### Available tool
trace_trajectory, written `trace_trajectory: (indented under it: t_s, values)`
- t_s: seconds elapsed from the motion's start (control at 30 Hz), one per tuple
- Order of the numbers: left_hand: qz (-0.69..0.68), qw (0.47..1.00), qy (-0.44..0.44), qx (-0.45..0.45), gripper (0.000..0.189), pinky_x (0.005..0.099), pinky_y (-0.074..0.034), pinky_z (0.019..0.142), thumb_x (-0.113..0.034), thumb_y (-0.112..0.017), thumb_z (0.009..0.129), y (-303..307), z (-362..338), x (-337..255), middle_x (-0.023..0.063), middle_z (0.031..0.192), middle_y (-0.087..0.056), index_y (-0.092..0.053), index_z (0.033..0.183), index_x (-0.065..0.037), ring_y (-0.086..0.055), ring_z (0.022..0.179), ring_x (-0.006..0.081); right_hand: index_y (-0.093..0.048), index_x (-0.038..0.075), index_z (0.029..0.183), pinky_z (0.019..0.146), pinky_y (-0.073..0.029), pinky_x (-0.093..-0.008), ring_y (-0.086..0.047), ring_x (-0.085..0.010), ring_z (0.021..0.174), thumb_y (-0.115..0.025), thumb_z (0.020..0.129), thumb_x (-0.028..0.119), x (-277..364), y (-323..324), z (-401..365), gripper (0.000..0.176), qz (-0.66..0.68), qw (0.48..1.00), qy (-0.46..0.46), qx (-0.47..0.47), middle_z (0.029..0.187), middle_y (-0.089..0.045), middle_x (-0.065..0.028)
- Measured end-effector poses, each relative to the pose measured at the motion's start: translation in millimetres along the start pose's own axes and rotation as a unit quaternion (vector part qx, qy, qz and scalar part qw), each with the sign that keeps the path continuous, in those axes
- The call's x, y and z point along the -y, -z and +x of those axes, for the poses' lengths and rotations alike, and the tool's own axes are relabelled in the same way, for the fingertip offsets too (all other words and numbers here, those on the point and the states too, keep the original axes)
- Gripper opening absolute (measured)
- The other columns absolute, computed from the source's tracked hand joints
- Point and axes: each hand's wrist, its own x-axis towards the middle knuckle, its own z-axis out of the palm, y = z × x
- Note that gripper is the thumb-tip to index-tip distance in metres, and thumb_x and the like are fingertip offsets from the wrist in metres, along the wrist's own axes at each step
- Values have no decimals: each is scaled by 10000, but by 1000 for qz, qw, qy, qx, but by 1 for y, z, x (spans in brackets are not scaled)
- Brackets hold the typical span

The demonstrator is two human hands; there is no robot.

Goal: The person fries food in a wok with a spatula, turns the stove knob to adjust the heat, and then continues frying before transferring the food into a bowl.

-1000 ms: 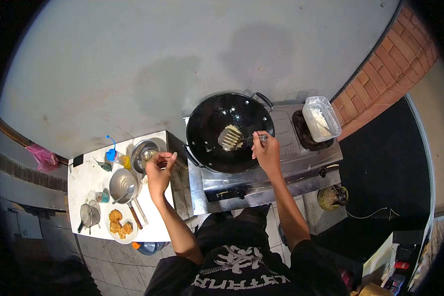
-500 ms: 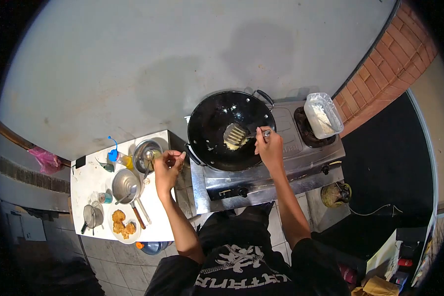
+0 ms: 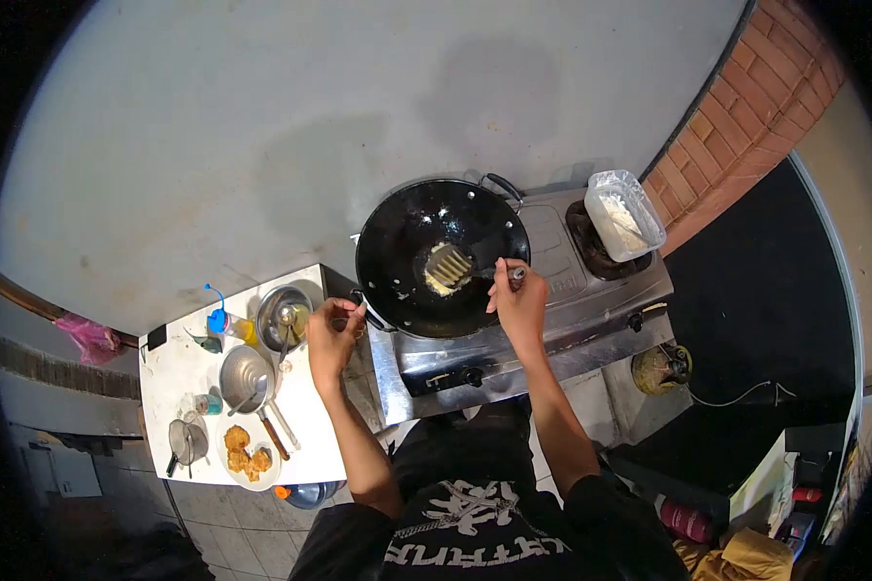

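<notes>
A black wok (image 3: pixel 397 218) sits on the stove, with a piece of pale batter-like food (image 3: pixel 442 283) frying in a little oil. My right hand (image 3: pixel 518 298) is closed round the handle of a slotted spatula (image 3: pixel 450 263), whose blade lies over the food and partly hides it. My left hand (image 3: pixel 333 337) is at the wok's left side, fingers pinched at its loop handle (image 3: pixel 378 320). How firmly it grips there is hard to see.
On the stove's right burner rests a plastic tub of white powder (image 3: pixel 625 218). The white table (image 3: pixel 305 436) at left bears a plate of fried pieces (image 3: pixel 245 457), a saucepan (image 3: pixel 246 376), a metal bowl (image 3: pixel 279 312), a strainer (image 3: pixel 187 441) and an oil bottle (image 3: pixel 234 327). A gas cylinder (image 3: pixel 661 369) stands right.
The view has shifted slightly. The spatula has slid a little left across the food, and my left fingers have come from just beside the wok handle onto it.
</notes>
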Motion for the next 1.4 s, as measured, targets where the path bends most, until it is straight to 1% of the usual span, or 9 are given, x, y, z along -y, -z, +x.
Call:
trace_trajectory:
  t_s: [0.1,0.17,0.4,0.53,0.63,0.8,0.9,1.13,1.4]
  values:
    - [5,1000,2,-1,238,235,-511,540,-170,-734,837,-1,-1,-5,70,720,-633,-609,883,28,-623,604,120,-621,-57,871,400,-447,-256,-580,-118,423,-566,948,225,-4,-2,0,297,16,1000,-6,-4,541,-572,-65]
    - [-12,1000,-5,-8,211,235,-448,509,-131,-720,842,-2,-3,-11,54,648,-607,-593,829,37,-557,553,95,-621,-60,873,400,-448,-258,-581,-120,424,-566,947,222,-5,-2,0,297,16,1000,-10,-2,545,-576,-71]
    - [20,999,-24,11,225,227,-494,531,-160,-731,839,-2,1,-6,62,715,-623,-603,854,24,-610,597,114,-623,-66,887,398,-438,-269,-573,-142,414,-577,935,211,-5,0,1,285,-15,999,-30,24,555,-588,-88]
    - [-7,1000,-11,0,216,233,-452,513,-137,-716,847,-6,1,-5,44,641,-601,-588,812,33,-558,550,92,-625,-61,885,397,-429,-290,-573,-153,410,-584,926,207,-9,-1,2,274,-39,999,-20,19,551,-589,-89]
    - [-23,1000,-11,6,214,229,-445,510,-138,-714,849,-7,3,1,34,632,-594,-586,805,27,-552,547,87,-628,-58,875,432,-435,-325,-591,-181,437,-587,918,192,-10,-1,2,257,-52,998,-21,19,553,-594,-103]
    - [-18,1000,-15,10,216,225,-431,501,-144,-713,852,-6,4,0,31,629,-592,-586,805,24,-540,539,83,-629,-66,842,536,-453,-384,-633,-289,551,-589,906,183,-18,-4,5,260,-77,997,4,2,585,-606,-167]
    - [-12,1000,-5,15,220,227,-425,500,-149,-712,852,-6,4,-2,31,627,-591,-590,804,27,-533,537,82,-629,-66,836,540,-452,-391,-634,-315,572,-588,906,185,-20,-7,7,264,-93,996,11,-1,604,-610,-182]
    - [7,1000,-17,17,226,228,-411,507,-150,-712,854,-6,5,-4,27,617,-580,-592,785,29,-522,540,79,-630,-72,840,543,-457,-388,-636,-319,580,-592,900,172,-23,-9,6,255,-78,997,20,-13,617,-613,-189]
    - [-28,999,-2,31,222,221,-423,517,-148,-714,853,-4,4,-1,20,618,-579,-588,786,23,-527,546,75,-628,-95,838,542,-460,-370,-646,-263,587,-595,902,169,-16,-7,3,273,-76,997,-4,-17,617,-611,-186]
